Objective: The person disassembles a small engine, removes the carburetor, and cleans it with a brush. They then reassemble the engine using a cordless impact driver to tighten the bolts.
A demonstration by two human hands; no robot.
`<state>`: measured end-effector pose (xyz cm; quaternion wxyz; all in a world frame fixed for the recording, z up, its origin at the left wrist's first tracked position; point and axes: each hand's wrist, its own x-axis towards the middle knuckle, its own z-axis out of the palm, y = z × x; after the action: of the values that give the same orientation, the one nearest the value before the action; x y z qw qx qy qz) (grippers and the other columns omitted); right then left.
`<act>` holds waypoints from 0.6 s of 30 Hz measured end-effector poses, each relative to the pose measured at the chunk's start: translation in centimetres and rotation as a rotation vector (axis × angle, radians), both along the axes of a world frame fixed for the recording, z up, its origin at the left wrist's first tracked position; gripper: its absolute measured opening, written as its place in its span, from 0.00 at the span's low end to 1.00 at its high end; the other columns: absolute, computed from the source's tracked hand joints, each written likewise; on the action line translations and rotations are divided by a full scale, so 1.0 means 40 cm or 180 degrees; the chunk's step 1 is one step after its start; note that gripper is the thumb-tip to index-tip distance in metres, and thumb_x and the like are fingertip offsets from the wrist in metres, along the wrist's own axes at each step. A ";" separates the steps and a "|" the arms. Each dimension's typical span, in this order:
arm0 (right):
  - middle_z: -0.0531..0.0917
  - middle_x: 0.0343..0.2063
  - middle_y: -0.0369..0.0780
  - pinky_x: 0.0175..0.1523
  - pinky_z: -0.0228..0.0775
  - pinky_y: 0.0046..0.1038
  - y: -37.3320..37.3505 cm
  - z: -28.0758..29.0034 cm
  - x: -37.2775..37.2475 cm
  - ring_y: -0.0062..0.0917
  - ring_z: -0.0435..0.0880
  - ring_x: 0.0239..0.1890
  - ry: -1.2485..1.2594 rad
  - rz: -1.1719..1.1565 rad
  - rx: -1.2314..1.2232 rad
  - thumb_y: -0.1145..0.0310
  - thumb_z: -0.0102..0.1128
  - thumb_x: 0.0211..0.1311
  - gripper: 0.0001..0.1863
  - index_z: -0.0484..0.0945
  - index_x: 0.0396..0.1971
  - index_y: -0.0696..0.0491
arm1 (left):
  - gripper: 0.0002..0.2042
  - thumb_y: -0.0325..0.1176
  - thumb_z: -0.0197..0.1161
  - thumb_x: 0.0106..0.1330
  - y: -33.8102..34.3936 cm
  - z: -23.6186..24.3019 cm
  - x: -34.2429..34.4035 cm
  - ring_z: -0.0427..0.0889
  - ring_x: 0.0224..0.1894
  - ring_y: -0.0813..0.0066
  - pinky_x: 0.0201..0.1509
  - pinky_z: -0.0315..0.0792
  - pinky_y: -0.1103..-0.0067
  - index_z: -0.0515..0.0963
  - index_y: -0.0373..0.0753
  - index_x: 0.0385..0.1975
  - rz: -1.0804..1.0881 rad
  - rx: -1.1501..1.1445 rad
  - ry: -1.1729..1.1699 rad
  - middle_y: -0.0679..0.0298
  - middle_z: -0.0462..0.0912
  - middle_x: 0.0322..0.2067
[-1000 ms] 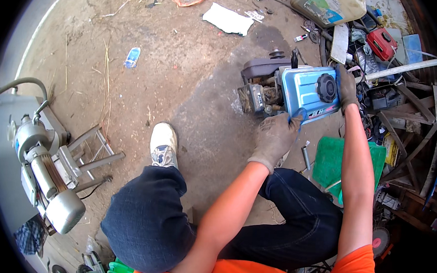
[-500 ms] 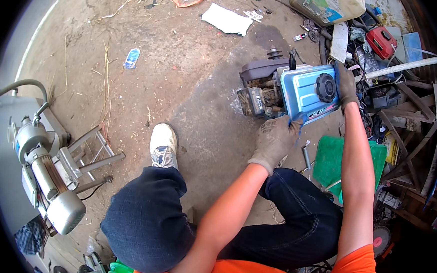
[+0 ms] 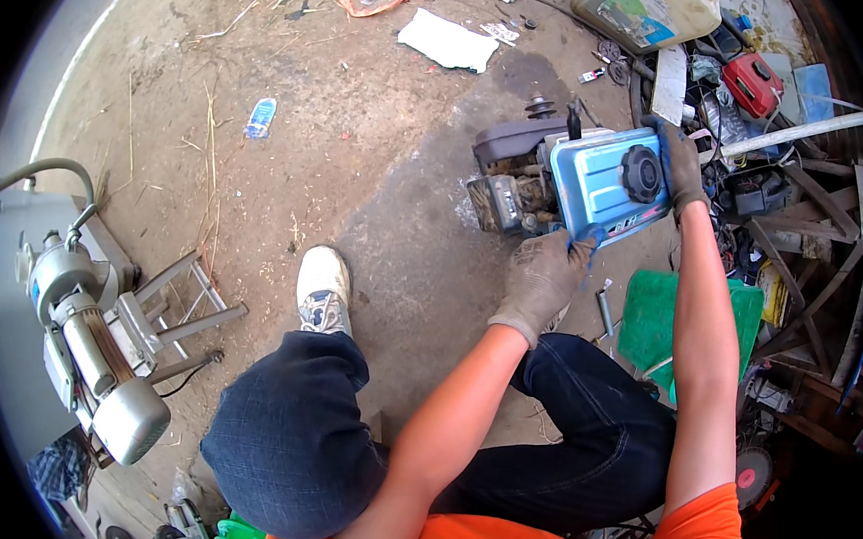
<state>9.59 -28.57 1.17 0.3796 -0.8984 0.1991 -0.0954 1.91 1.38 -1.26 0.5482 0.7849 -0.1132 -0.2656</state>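
Note:
A small engine [image 3: 518, 191] sits on the ground ahead of me, right of centre. On its right side is a blue metal fuel tank [image 3: 596, 169] with a round black cap [image 3: 642, 174]. My left hand [image 3: 542, 276], in a grey glove, is closed on the tank's near lower corner. My right hand [image 3: 679, 164], in a dark, stained glove, grips the tank's right edge; some of its fingers are hidden behind that edge. The tank looks tilted on the engine. Whether it is fastened there I cannot tell.
A green plastic sheet-like piece [image 3: 645, 327] lies beneath my right forearm. Scrap, a red fuel tank [image 3: 754, 85] and a wooden frame [image 3: 817, 263] crowd the right. A large jerrycan [image 3: 645, 16] stands at the far right. A grey motor unit [image 3: 92, 328] is at left.
The blue tank has shifted very slightly left, with both hands still on it. Otherwise the scene looks the same.

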 end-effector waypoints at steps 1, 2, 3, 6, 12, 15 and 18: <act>0.85 0.38 0.42 0.51 0.68 0.31 -0.015 -0.002 0.001 0.27 0.79 0.41 0.0154 -0.0114 -0.0016 0.50 0.50 0.68 0.26 0.81 0.42 0.62 | 0.25 0.53 0.53 0.72 -0.001 0.001 0.002 0.85 0.35 0.46 0.42 0.77 0.58 0.82 0.34 0.31 0.0015 -0.0020 -0.0027 0.44 0.83 0.28; 0.85 0.38 0.43 0.51 0.68 0.31 -0.040 -0.007 0.003 0.28 0.80 0.42 0.0308 -0.0227 -0.0030 0.51 0.49 0.69 0.26 0.81 0.42 0.62 | 0.24 0.52 0.53 0.72 0.000 0.003 0.005 0.84 0.37 0.45 0.43 0.76 0.57 0.82 0.34 0.32 -0.0030 -0.0040 0.0065 0.44 0.84 0.29; 0.86 0.39 0.43 0.52 0.68 0.32 -0.051 -0.011 0.002 0.30 0.80 0.42 0.0464 -0.0331 -0.0030 0.51 0.49 0.69 0.26 0.81 0.43 0.62 | 0.23 0.51 0.53 0.72 0.006 0.013 0.010 0.84 0.39 0.44 0.45 0.76 0.57 0.82 0.34 0.34 -0.0066 -0.0045 0.0158 0.44 0.84 0.31; 0.86 0.41 0.48 0.53 0.68 0.35 -0.073 -0.018 -0.005 0.38 0.82 0.44 0.0457 -0.0214 -0.0319 0.51 0.48 0.70 0.26 0.80 0.44 0.62 | 0.22 0.50 0.53 0.72 0.009 0.017 0.018 0.83 0.40 0.43 0.46 0.75 0.57 0.82 0.34 0.35 -0.0150 0.0016 0.0265 0.44 0.84 0.33; 0.84 0.33 0.41 0.46 0.69 0.31 -0.081 -0.016 -0.001 0.24 0.77 0.36 0.0287 0.0018 -0.0939 0.49 0.50 0.70 0.28 0.81 0.41 0.63 | 0.21 0.49 0.54 0.72 0.001 0.005 0.021 0.84 0.40 0.44 0.45 0.75 0.57 0.82 0.34 0.36 -0.0135 -0.0008 0.0247 0.44 0.84 0.33; 0.83 0.42 0.55 0.52 0.67 0.40 -0.068 -0.003 0.009 0.49 0.80 0.47 0.0194 0.0113 -0.0832 0.51 0.45 0.71 0.26 0.78 0.43 0.62 | 0.22 0.49 0.54 0.72 0.007 0.014 0.042 0.83 0.40 0.44 0.46 0.75 0.57 0.82 0.34 0.36 -0.0169 -0.0116 0.0295 0.43 0.84 0.33; 0.83 0.43 0.55 0.52 0.66 0.40 -0.044 0.011 0.013 0.49 0.80 0.48 0.0506 -0.0258 -0.0670 0.51 0.46 0.71 0.26 0.78 0.43 0.62 | 0.22 0.50 0.54 0.72 0.006 0.009 0.033 0.83 0.41 0.43 0.46 0.74 0.56 0.82 0.33 0.36 -0.0165 -0.0115 0.0317 0.43 0.84 0.33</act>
<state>10.10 -30.34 1.63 0.2621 -0.9292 0.2536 -0.0595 3.25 1.61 -0.90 0.5602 0.7575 -0.1108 -0.3163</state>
